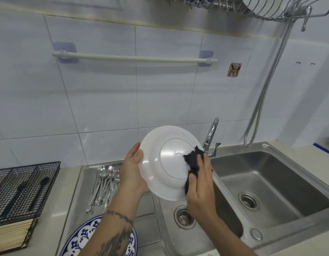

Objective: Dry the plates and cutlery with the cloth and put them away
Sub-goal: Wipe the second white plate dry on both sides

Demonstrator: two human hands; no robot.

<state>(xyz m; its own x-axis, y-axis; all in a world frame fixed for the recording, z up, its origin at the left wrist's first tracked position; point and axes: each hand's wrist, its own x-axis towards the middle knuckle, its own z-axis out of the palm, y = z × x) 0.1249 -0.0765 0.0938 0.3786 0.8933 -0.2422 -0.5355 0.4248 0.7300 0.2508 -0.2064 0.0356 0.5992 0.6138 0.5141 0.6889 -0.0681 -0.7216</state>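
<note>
While my left hand grips the white plate by its left rim, thumb curled over the edge, the plate stands tilted on edge above the sink's small left basin with its underside turned toward me. My right hand presses the dark cloth against the right part of that underside, fingers curled round the bunched fabric. Both hands are at the plate, one on each side, so the cloth only has to sweep leftward across the foot ring toward my holding hand. I judge the left half of the underside is not yet wiped. The wire dish rack hangs overhead, up and to the right, nearer my cloth hand. The cutlery lies on the draining board below my left wrist, handles pointing toward me, with the black mesh caddy further left on the worktop. A blue patterned plate sits under my left forearm.
</note>
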